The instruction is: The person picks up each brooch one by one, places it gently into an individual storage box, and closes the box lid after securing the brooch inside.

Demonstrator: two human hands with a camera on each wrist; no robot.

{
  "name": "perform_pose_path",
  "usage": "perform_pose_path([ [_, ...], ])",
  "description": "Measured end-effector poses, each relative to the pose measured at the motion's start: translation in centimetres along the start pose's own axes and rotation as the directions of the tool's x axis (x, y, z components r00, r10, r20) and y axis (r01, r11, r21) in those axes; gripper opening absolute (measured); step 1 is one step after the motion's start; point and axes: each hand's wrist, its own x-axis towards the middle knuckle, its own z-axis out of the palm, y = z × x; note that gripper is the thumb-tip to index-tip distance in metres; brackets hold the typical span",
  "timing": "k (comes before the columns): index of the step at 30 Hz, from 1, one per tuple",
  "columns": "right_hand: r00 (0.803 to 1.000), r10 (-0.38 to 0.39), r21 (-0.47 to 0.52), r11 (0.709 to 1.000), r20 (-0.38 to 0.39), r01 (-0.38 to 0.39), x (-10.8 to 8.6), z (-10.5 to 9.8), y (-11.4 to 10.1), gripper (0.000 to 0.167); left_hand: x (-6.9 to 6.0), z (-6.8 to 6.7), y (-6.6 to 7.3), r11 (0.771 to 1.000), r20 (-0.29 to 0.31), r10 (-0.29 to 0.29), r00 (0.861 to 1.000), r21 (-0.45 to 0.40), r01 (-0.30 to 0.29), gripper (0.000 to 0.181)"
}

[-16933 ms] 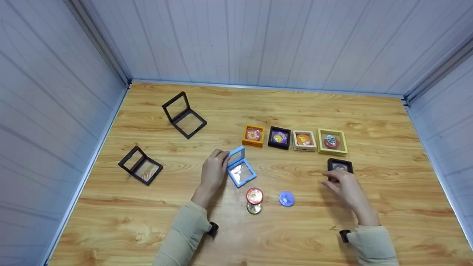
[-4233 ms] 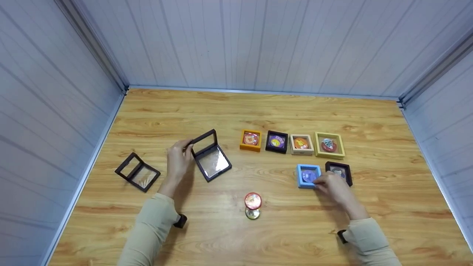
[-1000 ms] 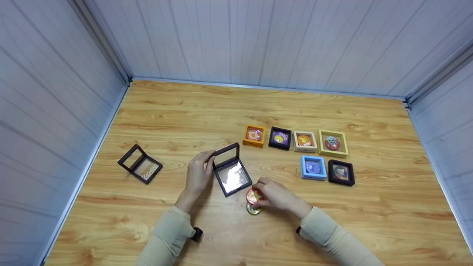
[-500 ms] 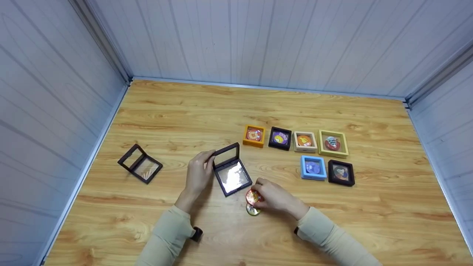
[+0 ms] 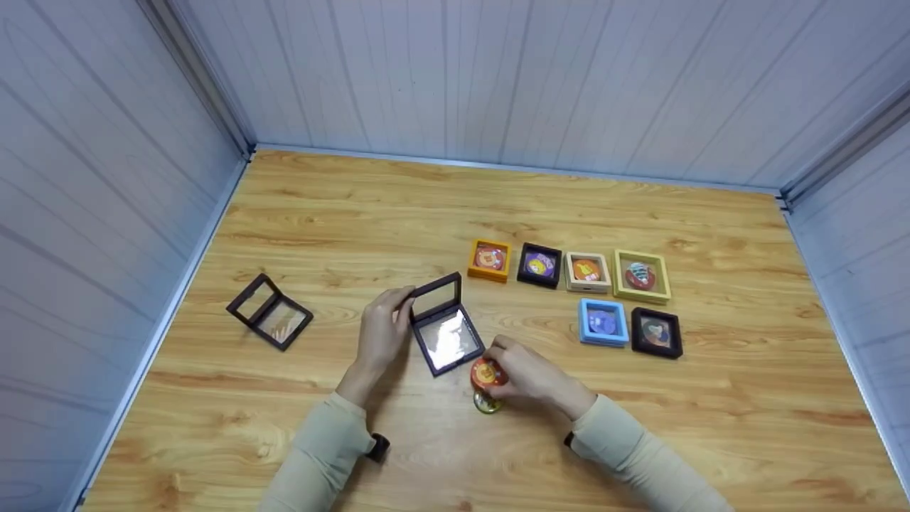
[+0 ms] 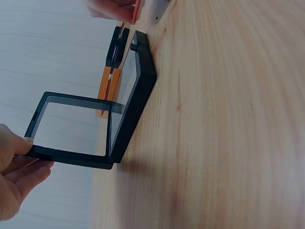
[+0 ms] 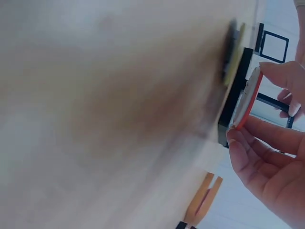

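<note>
My left hand pinches the raised lid of a black display case, which stands unfolded with clear film in both halves. In the left wrist view, thumb and fingers hold the corner of the lid. My right hand pinches a red round badge by its edges, at the case's near corner. The right wrist view shows the badge's pale back, tilted and off the table. A second round badge lies on the table just below it, partly covered.
Another black case stands unfolded at the left. Closed cases with badges inside sit to the right: orange, black, cream and yellow in a row, with blue and black ones before them.
Since the earliest frame, the blue case has been closed around the purple badge and moved right; the black case came from back left. Just now, my right hand has lifted and tilted the red badge.
</note>
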Motion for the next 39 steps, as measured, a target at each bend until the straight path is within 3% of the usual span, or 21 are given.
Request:
perform_pose_path([
  [10, 0.998, 0.051, 0.023, 0.998, 0.026, -0.052, 2.5, -0.5, -1.0, 0.045, 0.1, -0.2, 0.1, 1.0, -0.001, 0.0, 1.0, -0.004, 0.0, 0.018],
  [22, 0.993, -0.032, -0.034, 0.999, -0.114, 0.028, 5.4, 0.0, -0.8, 0.031, 0.1, -0.2, 0.2, 1.0, 0.011, -0.017, 1.0, -0.009, 0.017, 0.02],
  [39, 0.991, -0.055, -0.081, 0.996, -0.123, 0.045, 7.6, 0.6, -0.6, 0.044, 0.0, -0.1, -0.1, 1.0, -0.013, 0.015, 1.0, -0.002, -0.015, 0.017],
])
